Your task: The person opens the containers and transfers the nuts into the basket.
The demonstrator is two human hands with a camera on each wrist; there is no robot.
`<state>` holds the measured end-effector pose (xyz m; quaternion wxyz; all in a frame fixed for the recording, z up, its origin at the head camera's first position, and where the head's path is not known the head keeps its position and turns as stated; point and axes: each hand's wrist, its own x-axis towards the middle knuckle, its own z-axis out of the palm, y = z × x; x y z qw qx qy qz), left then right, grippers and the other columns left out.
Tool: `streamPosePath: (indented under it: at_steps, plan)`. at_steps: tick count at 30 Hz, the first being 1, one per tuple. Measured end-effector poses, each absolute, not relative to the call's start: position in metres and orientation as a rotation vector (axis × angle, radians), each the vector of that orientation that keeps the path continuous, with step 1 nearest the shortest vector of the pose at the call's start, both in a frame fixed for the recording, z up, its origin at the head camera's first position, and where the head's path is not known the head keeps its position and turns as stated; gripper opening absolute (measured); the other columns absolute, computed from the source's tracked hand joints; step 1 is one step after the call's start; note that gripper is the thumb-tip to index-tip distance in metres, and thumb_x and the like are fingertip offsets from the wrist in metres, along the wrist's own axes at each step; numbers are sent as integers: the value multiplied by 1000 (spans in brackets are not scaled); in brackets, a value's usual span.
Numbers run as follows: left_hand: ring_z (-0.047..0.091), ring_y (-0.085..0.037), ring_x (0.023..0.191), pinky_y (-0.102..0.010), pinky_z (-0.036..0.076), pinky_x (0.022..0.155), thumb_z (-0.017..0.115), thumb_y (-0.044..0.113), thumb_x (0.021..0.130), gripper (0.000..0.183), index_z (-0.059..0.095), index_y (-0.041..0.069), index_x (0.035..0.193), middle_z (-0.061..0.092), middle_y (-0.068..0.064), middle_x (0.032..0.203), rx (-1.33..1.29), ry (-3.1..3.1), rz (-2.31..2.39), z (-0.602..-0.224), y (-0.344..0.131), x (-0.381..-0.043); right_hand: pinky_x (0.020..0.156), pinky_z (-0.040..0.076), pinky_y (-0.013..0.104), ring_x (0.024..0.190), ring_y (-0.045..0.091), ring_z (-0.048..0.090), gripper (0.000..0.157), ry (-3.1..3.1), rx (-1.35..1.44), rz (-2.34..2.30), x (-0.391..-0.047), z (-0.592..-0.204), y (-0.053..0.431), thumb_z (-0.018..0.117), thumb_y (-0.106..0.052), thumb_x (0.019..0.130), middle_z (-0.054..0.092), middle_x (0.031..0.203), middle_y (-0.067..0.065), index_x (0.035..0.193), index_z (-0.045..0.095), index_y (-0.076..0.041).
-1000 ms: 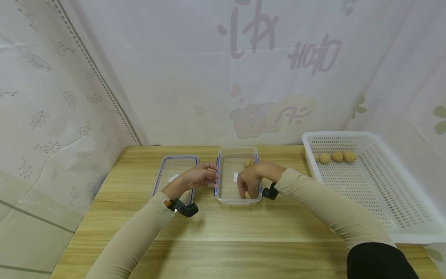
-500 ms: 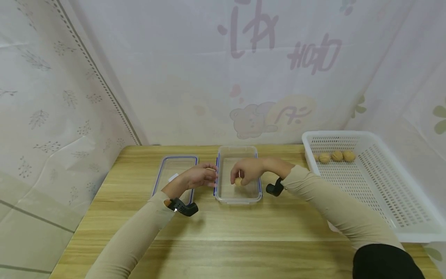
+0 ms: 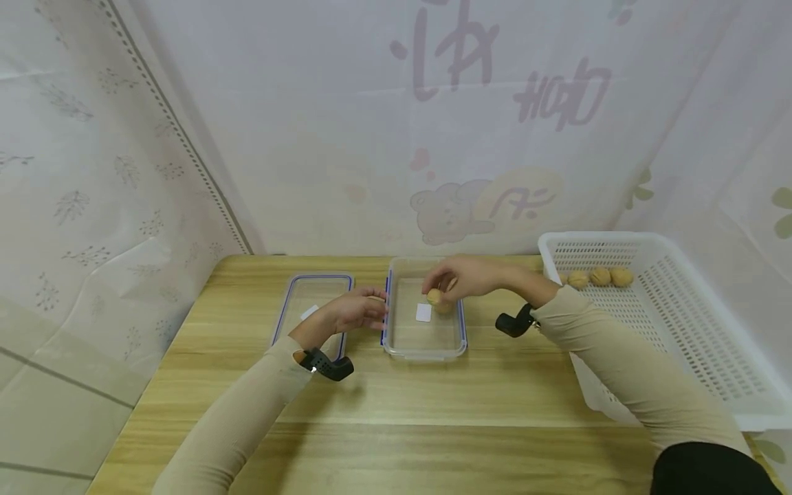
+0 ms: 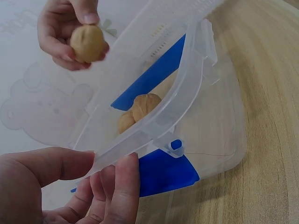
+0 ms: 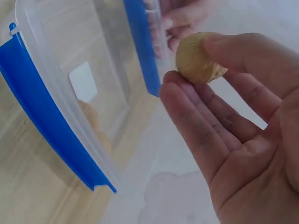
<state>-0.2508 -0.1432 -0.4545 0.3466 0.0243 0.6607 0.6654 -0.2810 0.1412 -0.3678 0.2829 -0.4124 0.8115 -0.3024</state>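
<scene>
My right hand (image 3: 467,277) pinches a walnut (image 5: 198,57) between thumb and fingertips, above a clear plastic food container (image 3: 411,344) with blue clips. Inside the container two more walnuts (image 4: 146,106) lie together against one wall; in the head view they are mostly hidden behind the held walnut and right hand. At the container's left side, my left hand (image 3: 355,311) has its thumb at the rim and its fingers against the outside by a blue clip (image 4: 166,175), holding the edge. A small white label (image 3: 423,313) shows at the container's bottom.
The container's blue-edged lid (image 3: 287,302) lies flat on the wooden table (image 3: 371,399), partly under the left forearm. A white slotted basket (image 3: 693,330) stands at the right, with several walnuts (image 3: 600,276) along its far left part. A printed curtain (image 3: 346,137) closes off the back.
My right hand has risen with the walnut from the container's near end and moved toward its far right side. My left hand stays at the left edge.
</scene>
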Motion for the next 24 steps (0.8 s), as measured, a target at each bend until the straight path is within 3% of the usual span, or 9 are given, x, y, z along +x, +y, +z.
streamPosePath:
  at_steps: [6,11,20,24]
  plan:
    - [60,-15,82,-31,63,83,50,-6,99,41,36,-13,136,54,-7,95,51,1717,1728,-454,-142,-250,93,60,36,107,24,66,32,2158,-1056,-974,-278,-355,162,72,-3,93,65,127,16,125,68,-2]
    - [59,-15,82,-31,63,83,50,-6,99,43,34,-14,137,53,-7,96,53,1720,1726,-452,-143,-250,92,60,34,108,29,64,33,2157,-1009,-1104,-277,-351,184,72,-4,94,65,123,15,125,65,2]
    - [61,-16,84,-32,63,84,50,-6,99,40,37,-13,135,54,-8,96,61,1728,1717,-452,-141,-250,89,60,32,111,23,63,37,2235,-831,-1289,-271,-349,232,72,-9,95,59,129,17,128,60,2]
    - [60,-16,84,-32,63,84,50,-5,99,38,38,-12,134,54,-8,96,56,1724,1718,-452,-142,-250,87,61,33,108,23,64,37,2230,-780,-1377,-267,-349,253,72,-7,95,61,123,16,127,58,5]
